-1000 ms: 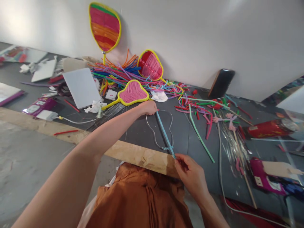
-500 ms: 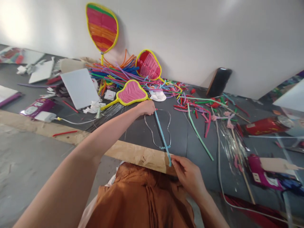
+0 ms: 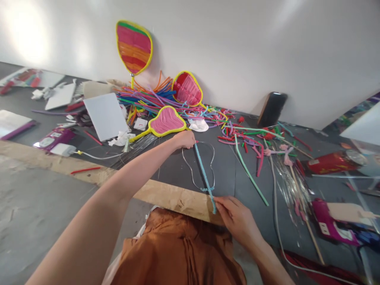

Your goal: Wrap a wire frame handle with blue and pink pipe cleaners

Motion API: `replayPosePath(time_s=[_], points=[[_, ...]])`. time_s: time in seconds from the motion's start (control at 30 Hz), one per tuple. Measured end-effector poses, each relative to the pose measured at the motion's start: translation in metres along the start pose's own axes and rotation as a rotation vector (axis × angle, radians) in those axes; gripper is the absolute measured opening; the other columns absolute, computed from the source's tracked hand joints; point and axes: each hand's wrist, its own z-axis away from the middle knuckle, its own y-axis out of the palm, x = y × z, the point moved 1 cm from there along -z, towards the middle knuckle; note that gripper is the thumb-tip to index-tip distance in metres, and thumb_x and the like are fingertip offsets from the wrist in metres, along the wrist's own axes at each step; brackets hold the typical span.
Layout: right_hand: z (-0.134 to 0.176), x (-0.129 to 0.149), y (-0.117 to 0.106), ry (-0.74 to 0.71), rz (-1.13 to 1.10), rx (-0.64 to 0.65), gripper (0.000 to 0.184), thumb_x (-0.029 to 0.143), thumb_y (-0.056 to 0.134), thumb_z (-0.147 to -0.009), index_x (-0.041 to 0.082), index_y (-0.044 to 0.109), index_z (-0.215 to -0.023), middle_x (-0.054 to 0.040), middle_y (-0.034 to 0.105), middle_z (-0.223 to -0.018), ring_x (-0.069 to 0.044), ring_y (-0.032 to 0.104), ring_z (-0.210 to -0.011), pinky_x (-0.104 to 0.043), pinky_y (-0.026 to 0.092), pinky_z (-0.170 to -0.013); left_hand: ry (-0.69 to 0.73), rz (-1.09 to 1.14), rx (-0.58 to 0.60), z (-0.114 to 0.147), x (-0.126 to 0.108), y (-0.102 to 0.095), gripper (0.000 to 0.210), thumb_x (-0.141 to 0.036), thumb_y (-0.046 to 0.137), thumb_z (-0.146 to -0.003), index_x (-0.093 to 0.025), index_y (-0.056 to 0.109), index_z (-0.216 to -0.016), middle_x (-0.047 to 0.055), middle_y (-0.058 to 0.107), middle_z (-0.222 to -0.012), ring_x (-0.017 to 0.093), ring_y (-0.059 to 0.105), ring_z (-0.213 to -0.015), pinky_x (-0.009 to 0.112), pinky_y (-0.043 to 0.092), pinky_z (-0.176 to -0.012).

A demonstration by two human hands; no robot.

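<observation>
My left hand (image 3: 185, 139) is closed at the far end of a light-blue pipe cleaner (image 3: 202, 168) and the top of a bent wire loop (image 3: 213, 158); its fingertips are partly hidden. The pipe cleaner runs straight across the loop toward me. Between thumb and forefinger, my right hand (image 3: 236, 215) pinches it close to its near end, over the brown table edge. A short blue pipe cleaner is wound round the bottom of the loop. Just beyond my left hand lies a pink fan with a yellow fuzzy rim (image 3: 168, 122).
Two more yellow-rimmed fans, one striped (image 3: 134, 47) and one red and pink (image 3: 187, 89), lean at the wall. Loose pipe cleaners (image 3: 148, 97) heap behind. A phone (image 3: 271, 109) stands upright; a red can (image 3: 335, 161) lies right. A white cable (image 3: 274, 198) crosses the table.
The whole view has shifted slightly, so everything sits a little lower in the picture. Both hands keep their hold, and the pipe cleaner stays stretched across the wire loop.
</observation>
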Motion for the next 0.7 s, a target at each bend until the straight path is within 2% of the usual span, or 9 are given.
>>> replayPosePath(time_s=[0.17, 0.3, 0.4, 0.5, 0.6, 0.7], points=[[-0.023, -0.008, -0.016, 0.022, -0.004, -0.085, 0.023, 0.026, 0.045, -0.09, 0.02, 0.065, -0.098, -0.0069, 0.07, -0.09, -0.018, 0.065, -0.083, -0.029, 0.051, -0.073, 0.03, -0.004, 0.028, 0.001, 0.001, -0.001, 0.02, -0.012, 0.054, -0.071, -0.014, 0.054, -0.051, 0.0, 0.058, -0.05, 0.007, 0.049, -0.043, 0.017, 0.036, -0.046], [-0.072, -0.015, -0.025, -0.053, 0.083, -0.143, 0.022, 0.025, 0.047, -0.088, 0.018, 0.065, -0.098, -0.0072, 0.069, -0.092, -0.019, 0.064, -0.083, -0.031, 0.051, -0.074, 0.078, -0.006, 0.064, 0.004, -0.001, -0.003, 0.018, -0.011, 0.051, -0.072, -0.012, 0.057, -0.056, 0.001, 0.061, -0.056, 0.008, 0.053, -0.046, 0.017, 0.04, -0.049], [-0.115, -0.022, -0.027, -0.139, 0.23, -0.214, 0.023, 0.021, 0.046, -0.088, 0.017, 0.066, -0.099, -0.0087, 0.069, -0.095, -0.023, 0.06, -0.091, -0.036, 0.047, -0.082, 0.129, -0.018, 0.089, 0.006, -0.004, -0.002, 0.018, -0.013, 0.051, -0.073, -0.012, 0.059, -0.057, 0.001, 0.062, -0.059, 0.008, 0.055, -0.049, 0.018, 0.042, -0.052], [-0.145, -0.031, -0.023, -0.179, 0.3, -0.226, 0.025, 0.018, 0.047, -0.087, 0.017, 0.066, -0.103, -0.0076, 0.07, -0.1, -0.024, 0.056, -0.097, -0.038, 0.044, -0.088, 0.19, -0.031, 0.129, 0.008, -0.007, 0.004, 0.018, -0.017, 0.05, -0.074, -0.013, 0.061, -0.061, 0.001, 0.063, -0.06, 0.009, 0.057, -0.051, 0.018, 0.042, -0.053], [-0.156, -0.04, -0.016, -0.129, 0.291, -0.211, 0.025, 0.023, 0.049, -0.088, 0.019, 0.066, -0.106, -0.0061, 0.07, -0.103, -0.025, 0.055, -0.101, -0.039, 0.042, -0.089, 0.257, -0.071, 0.147, 0.007, -0.009, 0.013, 0.019, -0.021, 0.048, -0.075, -0.015, 0.062, -0.064, 0.0, 0.064, -0.06, 0.009, 0.058, -0.052, 0.018, 0.041, -0.052], [-0.154, -0.044, -0.011, -0.059, 0.257, -0.173, 0.025, 0.027, 0.049, -0.089, 0.019, 0.067, -0.105, -0.0067, 0.07, -0.101, -0.024, 0.056, -0.099, -0.038, 0.041, -0.086, 0.259, -0.132, 0.123, 0.004, -0.009, 0.019, 0.019, -0.024, 0.048, -0.074, -0.016, 0.064, -0.068, -0.001, 0.066, -0.061, 0.009, 0.058, -0.052, 0.018, 0.041, -0.052]])
